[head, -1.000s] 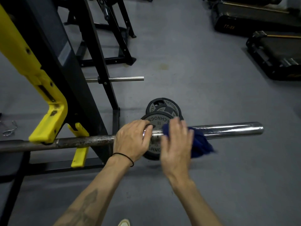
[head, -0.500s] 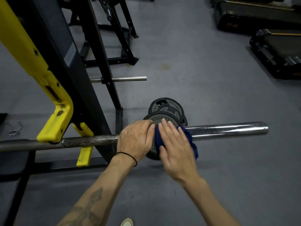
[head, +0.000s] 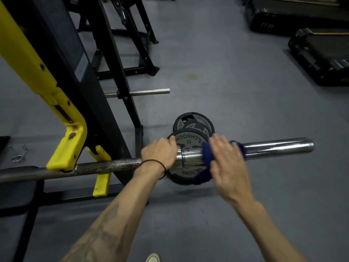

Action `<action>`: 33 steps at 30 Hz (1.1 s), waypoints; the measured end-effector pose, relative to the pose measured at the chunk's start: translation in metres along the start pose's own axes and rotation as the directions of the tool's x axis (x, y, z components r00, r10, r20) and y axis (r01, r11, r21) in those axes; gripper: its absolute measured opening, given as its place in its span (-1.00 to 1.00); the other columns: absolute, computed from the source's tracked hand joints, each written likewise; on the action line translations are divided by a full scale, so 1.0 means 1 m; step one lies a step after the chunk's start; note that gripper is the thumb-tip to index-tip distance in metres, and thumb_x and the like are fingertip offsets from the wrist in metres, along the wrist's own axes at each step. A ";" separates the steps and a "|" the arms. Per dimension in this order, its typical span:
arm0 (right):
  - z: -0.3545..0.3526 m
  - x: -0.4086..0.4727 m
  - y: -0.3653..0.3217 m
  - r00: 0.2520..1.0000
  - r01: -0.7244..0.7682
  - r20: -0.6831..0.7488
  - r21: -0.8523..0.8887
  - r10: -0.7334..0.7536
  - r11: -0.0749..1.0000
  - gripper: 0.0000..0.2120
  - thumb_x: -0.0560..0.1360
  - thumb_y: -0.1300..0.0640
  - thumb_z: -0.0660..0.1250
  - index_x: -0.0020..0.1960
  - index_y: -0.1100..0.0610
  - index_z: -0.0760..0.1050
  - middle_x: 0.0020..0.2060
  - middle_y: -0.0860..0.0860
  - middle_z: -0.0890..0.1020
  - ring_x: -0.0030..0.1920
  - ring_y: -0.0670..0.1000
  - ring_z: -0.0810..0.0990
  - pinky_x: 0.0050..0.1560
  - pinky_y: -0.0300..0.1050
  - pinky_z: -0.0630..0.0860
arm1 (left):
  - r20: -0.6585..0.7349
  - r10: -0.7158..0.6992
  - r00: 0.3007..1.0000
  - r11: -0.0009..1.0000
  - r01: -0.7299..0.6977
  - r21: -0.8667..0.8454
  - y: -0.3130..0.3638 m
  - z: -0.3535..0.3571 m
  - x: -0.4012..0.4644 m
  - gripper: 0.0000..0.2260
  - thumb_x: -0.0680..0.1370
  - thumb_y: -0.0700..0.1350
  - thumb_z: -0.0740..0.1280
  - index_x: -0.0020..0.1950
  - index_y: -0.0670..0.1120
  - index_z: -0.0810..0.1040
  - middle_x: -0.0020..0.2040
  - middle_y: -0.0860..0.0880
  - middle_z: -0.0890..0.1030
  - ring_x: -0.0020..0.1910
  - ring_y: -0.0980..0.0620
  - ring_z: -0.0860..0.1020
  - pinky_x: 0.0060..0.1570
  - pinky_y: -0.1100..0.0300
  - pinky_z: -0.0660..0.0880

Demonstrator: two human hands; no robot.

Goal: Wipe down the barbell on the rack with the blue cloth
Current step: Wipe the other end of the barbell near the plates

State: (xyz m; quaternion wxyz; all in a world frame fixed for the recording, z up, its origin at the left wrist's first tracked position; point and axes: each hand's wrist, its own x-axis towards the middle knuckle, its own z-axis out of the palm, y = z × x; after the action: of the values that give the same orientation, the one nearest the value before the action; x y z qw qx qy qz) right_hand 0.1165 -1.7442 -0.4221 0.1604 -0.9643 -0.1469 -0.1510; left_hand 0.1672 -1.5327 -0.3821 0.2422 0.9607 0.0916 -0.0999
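Note:
The barbell [head: 275,147] lies across the rack, its dark knurled shaft on the left resting in a yellow hook [head: 66,148] and its chrome sleeve reaching right. My left hand [head: 160,154] grips the bar just left of the sleeve collar. The blue cloth [head: 206,154] is draped over the sleeve, with a loose end hanging below it. My right hand [head: 226,163] lies on top of the cloth with fingers extended, pressing it onto the chrome. The hand is blurred.
The black rack upright [head: 79,76] with yellow parts stands at left. Weight plates [head: 190,129] lie stacked on the grey floor under the sleeve. A storage peg [head: 143,92] sticks out of the rack. A spring clip [head: 18,153] lies far left. Treadmills [head: 319,53] stand at right.
My right hand has slid the cloth rightward along the sleeve, away from my left hand, baring chrome between them. Half a second ago the two hands touched. The left hand kept its grip.

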 end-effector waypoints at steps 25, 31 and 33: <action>0.004 -0.004 0.004 0.995 -0.083 -0.047 -0.004 0.083 0.997 -0.43 0.64 0.04 0.06 0.64 0.15 0.19 0.64 0.04 0.19 0.65 0.01 0.07 0.62 0.18 0.05 | -0.397 0.439 0.806 0.892 -0.446 0.079 -0.020 0.020 -0.025 -0.71 0.65 0.06 0.06 -0.09 -0.01 0.50 -0.26 0.10 0.48 -0.33 0.01 0.52 -0.42 0.14 0.37; 0.028 0.005 -0.067 0.892 -0.378 -0.166 0.236 0.421 0.895 -0.44 0.65 0.04 0.04 0.60 0.23 0.24 0.63 0.08 0.20 0.65 0.09 0.05 0.64 0.10 -0.15 | -0.409 0.397 0.822 0.916 -0.383 0.119 -0.018 0.024 -0.023 -0.71 0.65 0.02 0.05 -0.17 -0.02 0.45 -0.28 0.06 0.51 -0.37 -0.02 0.49 -0.42 0.12 0.36; 0.027 -0.004 -0.077 0.995 -0.076 -0.049 0.175 0.085 0.982 -0.44 0.63 0.07 0.08 0.61 0.21 0.24 0.63 0.07 0.21 0.65 0.05 0.08 0.64 0.07 -0.10 | -0.373 0.376 0.848 0.926 -0.358 0.120 -0.016 0.019 -0.026 -0.70 0.65 0.02 0.03 -0.18 0.00 0.43 -0.29 0.07 0.52 -0.35 -0.03 0.50 -0.38 0.12 0.36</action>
State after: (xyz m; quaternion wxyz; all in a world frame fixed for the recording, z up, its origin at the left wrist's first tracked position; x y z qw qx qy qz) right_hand 0.0941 -1.6663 -0.4274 0.2535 -0.9473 -0.1158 -0.1580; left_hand 0.1360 -1.5313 -0.3990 0.2115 0.9662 -0.0496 0.1390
